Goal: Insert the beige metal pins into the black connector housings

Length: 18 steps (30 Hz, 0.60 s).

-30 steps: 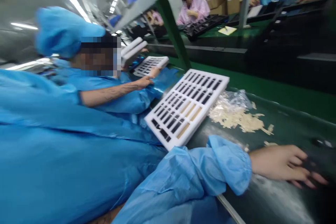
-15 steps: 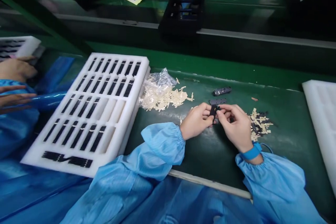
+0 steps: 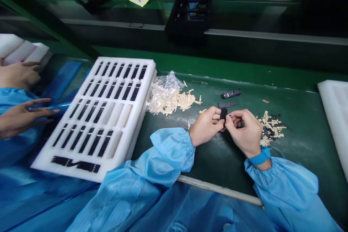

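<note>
Between thumb and fingers, my left hand (image 3: 208,125) grips a small black rectangular part (image 3: 223,114), tilted nearly upright. My right hand (image 3: 243,130), with a blue band at the wrist, has thumb and forefinger pinched at the part's right edge, by a tiny yellowish spot; whether it holds a separate piece cannot be made out. Just beyond my hands lie a flat black strip (image 3: 227,104) and a thicker black part (image 3: 231,93) with details on top. Right of my right hand is a pile of mixed cream and black small pieces (image 3: 272,128).
A white foam tray (image 3: 144,116) with rows of black parts stands at left, stacked on another. Beside it are cream pieces (image 3: 178,103) under a clear plastic bag (image 3: 167,81). A co-worker's hands (image 3: 24,116) are at far left. Another white foam tray (image 3: 335,116) lies at right.
The black part has turned slightly in my left hand, and my right fingers have shifted along its edge. At far left, the co-worker's near hand has moved right with fingers spread.
</note>
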Each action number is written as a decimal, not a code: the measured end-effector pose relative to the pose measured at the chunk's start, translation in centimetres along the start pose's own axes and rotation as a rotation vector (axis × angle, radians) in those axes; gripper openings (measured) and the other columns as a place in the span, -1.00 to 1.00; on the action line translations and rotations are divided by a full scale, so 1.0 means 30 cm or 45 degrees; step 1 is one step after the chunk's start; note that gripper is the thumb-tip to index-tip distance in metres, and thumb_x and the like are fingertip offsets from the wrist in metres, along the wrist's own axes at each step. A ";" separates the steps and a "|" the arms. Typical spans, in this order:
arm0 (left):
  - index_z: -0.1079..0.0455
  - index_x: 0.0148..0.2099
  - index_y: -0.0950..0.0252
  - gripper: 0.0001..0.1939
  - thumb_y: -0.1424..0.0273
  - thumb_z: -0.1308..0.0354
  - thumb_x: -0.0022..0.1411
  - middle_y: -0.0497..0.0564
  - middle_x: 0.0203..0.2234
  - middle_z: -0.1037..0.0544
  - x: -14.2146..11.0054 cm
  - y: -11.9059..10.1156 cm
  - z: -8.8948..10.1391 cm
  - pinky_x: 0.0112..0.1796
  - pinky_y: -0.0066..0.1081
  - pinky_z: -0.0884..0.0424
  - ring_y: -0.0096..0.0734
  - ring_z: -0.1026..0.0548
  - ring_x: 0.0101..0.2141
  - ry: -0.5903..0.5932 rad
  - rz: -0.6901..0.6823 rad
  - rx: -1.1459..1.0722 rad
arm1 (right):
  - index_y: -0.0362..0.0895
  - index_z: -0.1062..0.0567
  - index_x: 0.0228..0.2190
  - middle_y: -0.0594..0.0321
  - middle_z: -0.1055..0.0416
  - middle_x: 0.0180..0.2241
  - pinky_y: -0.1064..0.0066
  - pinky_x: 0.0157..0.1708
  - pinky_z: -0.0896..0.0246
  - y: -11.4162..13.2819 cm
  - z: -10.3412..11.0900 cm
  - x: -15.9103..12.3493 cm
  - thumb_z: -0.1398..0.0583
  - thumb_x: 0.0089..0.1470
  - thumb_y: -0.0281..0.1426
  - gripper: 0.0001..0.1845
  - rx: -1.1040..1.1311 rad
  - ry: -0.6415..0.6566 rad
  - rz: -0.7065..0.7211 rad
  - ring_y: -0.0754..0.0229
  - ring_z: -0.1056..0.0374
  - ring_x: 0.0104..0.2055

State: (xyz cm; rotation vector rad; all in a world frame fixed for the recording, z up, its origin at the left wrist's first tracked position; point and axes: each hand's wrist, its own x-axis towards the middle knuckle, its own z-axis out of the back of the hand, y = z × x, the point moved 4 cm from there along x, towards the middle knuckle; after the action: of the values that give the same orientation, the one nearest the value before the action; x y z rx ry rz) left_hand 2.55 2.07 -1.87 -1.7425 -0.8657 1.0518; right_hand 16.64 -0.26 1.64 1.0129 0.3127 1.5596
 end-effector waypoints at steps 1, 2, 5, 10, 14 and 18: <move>-0.33 -0.12 0.32 -0.79 0.48 -0.27 0.22 -0.03 -0.36 -0.61 -0.002 0.000 -0.005 -0.30 -0.47 -0.57 -0.55 -0.57 -0.43 -0.003 0.005 -0.023 | -0.05 -0.48 -0.36 0.28 -0.42 -0.44 0.34 -0.48 -0.28 -0.003 -0.001 -0.003 -0.24 0.20 -0.37 -0.93 0.009 -0.029 -0.028 0.23 -0.30 -0.50; -0.33 -0.11 0.32 -0.77 0.47 -0.29 0.22 -0.03 -0.35 -0.61 -0.005 -0.001 -0.011 -0.30 -0.46 -0.58 -0.54 -0.58 -0.42 -0.008 0.008 -0.048 | -0.05 -0.48 -0.37 0.29 -0.42 -0.45 0.34 -0.49 -0.28 -0.008 -0.003 -0.007 -0.25 0.19 -0.36 -0.92 0.026 -0.060 -0.066 0.23 -0.31 -0.51; -0.34 -0.11 0.33 -0.73 0.44 -0.33 0.20 -0.01 -0.33 -0.62 -0.014 -0.002 -0.027 -0.29 -0.46 -0.58 -0.49 -0.61 -0.38 -0.033 -0.005 -0.109 | -0.07 -0.47 -0.39 0.29 -0.41 -0.46 0.37 -0.54 -0.26 -0.025 -0.013 -0.020 -0.28 0.15 -0.36 -0.91 0.103 -0.148 -0.191 0.24 -0.32 -0.52; -0.35 -0.10 0.32 -0.76 0.46 -0.31 0.22 0.01 -0.28 -0.64 -0.024 -0.001 -0.032 -0.24 -0.50 -0.56 -0.47 -0.63 -0.31 -0.065 -0.103 -0.005 | -0.07 -0.45 -0.41 0.32 -0.39 -0.50 0.40 -0.56 -0.23 -0.034 -0.022 -0.030 -0.28 0.10 -0.37 -0.90 0.136 -0.187 -0.274 0.26 -0.28 -0.54; -0.36 -0.07 0.30 -0.75 0.46 -0.31 0.23 0.03 -0.22 -0.65 -0.026 0.005 -0.029 -0.16 -0.48 -0.56 -0.40 -0.65 -0.17 -0.083 -0.146 0.089 | -0.08 -0.45 -0.42 0.32 -0.39 -0.51 0.39 -0.54 -0.24 -0.027 -0.019 -0.030 -0.28 0.09 -0.38 -0.91 0.147 -0.202 -0.297 0.26 -0.28 -0.55; -0.34 -0.07 0.31 -0.75 0.44 -0.30 0.24 0.04 -0.23 -0.65 -0.029 0.010 -0.041 -0.19 -0.45 -0.58 -0.42 -0.66 -0.25 -0.085 -0.128 0.002 | -0.08 -0.45 -0.41 0.33 -0.39 -0.51 0.40 -0.55 -0.23 -0.025 -0.024 -0.038 -0.28 0.08 -0.39 -0.92 0.168 -0.241 -0.350 0.27 -0.28 -0.56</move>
State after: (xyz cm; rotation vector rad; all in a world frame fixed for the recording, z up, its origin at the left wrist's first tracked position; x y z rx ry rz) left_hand 3.37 0.81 -1.61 -1.6530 -0.9838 1.0481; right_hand 16.55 -0.84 0.23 1.1589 0.4086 1.1993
